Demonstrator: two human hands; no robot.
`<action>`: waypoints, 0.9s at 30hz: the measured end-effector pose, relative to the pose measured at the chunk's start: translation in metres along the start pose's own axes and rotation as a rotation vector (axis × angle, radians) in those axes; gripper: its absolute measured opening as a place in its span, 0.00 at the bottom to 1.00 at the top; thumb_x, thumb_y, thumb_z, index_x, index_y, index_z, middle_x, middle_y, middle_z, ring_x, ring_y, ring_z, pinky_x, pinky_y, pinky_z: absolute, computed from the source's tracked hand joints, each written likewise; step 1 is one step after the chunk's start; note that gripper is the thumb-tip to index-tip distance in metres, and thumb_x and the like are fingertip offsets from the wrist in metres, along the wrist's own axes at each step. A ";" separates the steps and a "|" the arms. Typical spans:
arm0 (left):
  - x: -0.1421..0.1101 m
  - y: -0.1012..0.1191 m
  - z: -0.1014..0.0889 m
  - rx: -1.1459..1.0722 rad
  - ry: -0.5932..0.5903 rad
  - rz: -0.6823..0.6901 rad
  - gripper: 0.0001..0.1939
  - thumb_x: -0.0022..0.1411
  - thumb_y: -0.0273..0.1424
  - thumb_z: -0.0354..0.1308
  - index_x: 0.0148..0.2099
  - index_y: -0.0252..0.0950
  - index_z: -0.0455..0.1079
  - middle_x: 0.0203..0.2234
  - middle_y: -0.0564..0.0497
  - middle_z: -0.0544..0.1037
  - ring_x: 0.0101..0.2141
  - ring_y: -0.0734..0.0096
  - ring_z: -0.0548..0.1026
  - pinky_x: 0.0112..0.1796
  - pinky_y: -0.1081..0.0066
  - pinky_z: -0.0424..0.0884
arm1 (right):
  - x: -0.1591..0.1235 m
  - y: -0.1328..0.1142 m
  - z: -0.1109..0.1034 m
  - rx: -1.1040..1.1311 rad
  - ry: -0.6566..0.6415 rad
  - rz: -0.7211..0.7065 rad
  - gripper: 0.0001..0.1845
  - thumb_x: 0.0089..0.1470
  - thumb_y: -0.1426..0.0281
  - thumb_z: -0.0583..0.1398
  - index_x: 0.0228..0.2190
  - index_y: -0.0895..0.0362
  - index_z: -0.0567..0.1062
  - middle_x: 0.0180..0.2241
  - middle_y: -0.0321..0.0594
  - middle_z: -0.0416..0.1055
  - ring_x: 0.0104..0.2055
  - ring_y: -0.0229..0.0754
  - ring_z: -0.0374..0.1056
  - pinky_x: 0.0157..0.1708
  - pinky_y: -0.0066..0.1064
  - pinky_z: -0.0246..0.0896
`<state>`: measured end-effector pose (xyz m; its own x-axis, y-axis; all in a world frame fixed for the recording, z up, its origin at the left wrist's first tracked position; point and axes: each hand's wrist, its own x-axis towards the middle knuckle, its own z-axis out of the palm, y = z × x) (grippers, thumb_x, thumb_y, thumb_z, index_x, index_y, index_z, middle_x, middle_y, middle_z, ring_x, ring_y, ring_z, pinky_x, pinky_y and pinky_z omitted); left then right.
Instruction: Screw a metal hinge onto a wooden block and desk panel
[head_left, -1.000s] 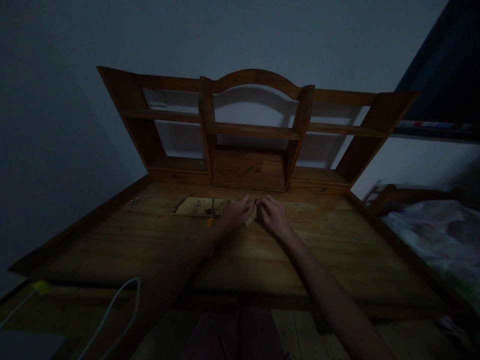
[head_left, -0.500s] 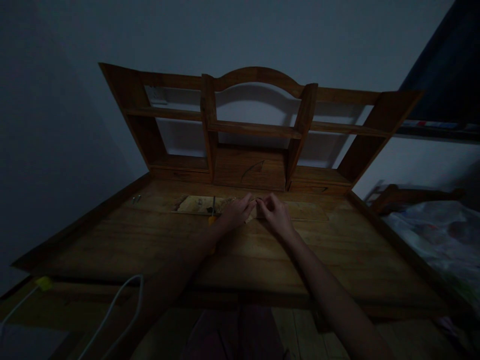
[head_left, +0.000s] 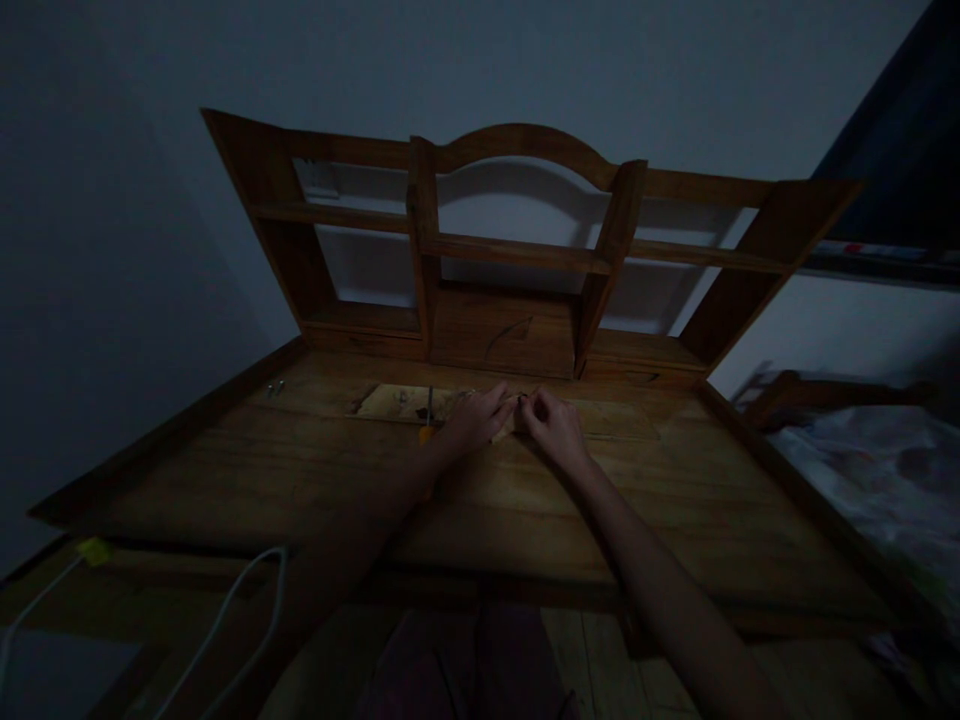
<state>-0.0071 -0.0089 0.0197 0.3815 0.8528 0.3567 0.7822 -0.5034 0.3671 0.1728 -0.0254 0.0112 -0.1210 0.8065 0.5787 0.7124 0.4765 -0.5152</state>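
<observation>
Close together over the middle of the desk are both of my hands. My left hand (head_left: 477, 416) is closed on the edge of a small pale piece of wood (head_left: 507, 427), its fingers pointing right. My right hand (head_left: 555, 422) makes a pinch at the same piece; something small and dark shows at its fingertips, too dim to name. Under and beside the hands lies a long flat wooden strip (head_left: 390, 402) with a rough left end and dark marks. A screwdriver (head_left: 426, 435) with a yellow-orange handle rests across the strip, its handle partly hidden behind my left forearm.
A wooden desk (head_left: 300, 470) carries a shelf unit (head_left: 517, 255) with compartments and drawers at the back, against the wall. Two small metal pieces, perhaps screws (head_left: 276, 388), stand at the far left. A white cable (head_left: 279, 590) loops over the front left edge.
My right hand's fingers have curled in closer to the small piece of wood. My left hand stays nearly in place. The whole view has shifted slightly.
</observation>
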 end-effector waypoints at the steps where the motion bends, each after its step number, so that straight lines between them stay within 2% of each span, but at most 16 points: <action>1: 0.000 0.000 0.000 0.001 0.002 -0.008 0.15 0.73 0.43 0.45 0.49 0.40 0.67 0.37 0.47 0.80 0.41 0.62 0.78 0.40 0.70 0.66 | 0.000 -0.001 0.000 0.003 0.002 0.001 0.13 0.63 0.61 0.54 0.29 0.54 0.69 0.25 0.36 0.71 0.25 0.40 0.67 0.28 0.30 0.54; 8: 0.002 -0.004 0.004 0.005 0.050 0.001 0.15 0.72 0.42 0.46 0.48 0.39 0.68 0.35 0.47 0.80 0.37 0.61 0.78 0.37 0.69 0.65 | 0.000 -0.001 0.002 0.031 0.005 -0.007 0.11 0.62 0.61 0.55 0.31 0.53 0.67 0.24 0.34 0.69 0.25 0.39 0.65 0.27 0.29 0.54; 14: 0.002 -0.005 0.003 0.000 0.060 -0.026 0.15 0.70 0.42 0.49 0.50 0.40 0.68 0.36 0.47 0.80 0.38 0.62 0.78 0.38 0.69 0.66 | -0.001 -0.001 0.002 0.051 0.011 -0.020 0.09 0.62 0.61 0.54 0.33 0.53 0.68 0.27 0.36 0.71 0.27 0.39 0.66 0.28 0.29 0.56; 21: 0.002 -0.005 0.001 -0.025 0.056 -0.013 0.13 0.70 0.41 0.49 0.49 0.39 0.69 0.36 0.47 0.80 0.38 0.63 0.78 0.37 0.70 0.65 | -0.001 0.002 0.001 0.029 -0.052 0.009 0.20 0.64 0.55 0.53 0.24 0.53 0.68 0.22 0.35 0.69 0.24 0.40 0.66 0.27 0.31 0.54; 27: 0.002 -0.005 0.003 0.005 0.052 -0.034 0.14 0.71 0.42 0.48 0.48 0.39 0.69 0.33 0.48 0.80 0.36 0.62 0.79 0.35 0.70 0.64 | -0.001 0.003 0.002 0.076 -0.062 -0.014 0.18 0.65 0.58 0.52 0.27 0.53 0.70 0.23 0.36 0.70 0.26 0.41 0.67 0.28 0.30 0.56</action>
<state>-0.0091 -0.0044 0.0163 0.3289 0.8607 0.3886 0.7967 -0.4738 0.3751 0.1736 -0.0241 0.0080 -0.1747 0.8188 0.5468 0.6563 0.5109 -0.5553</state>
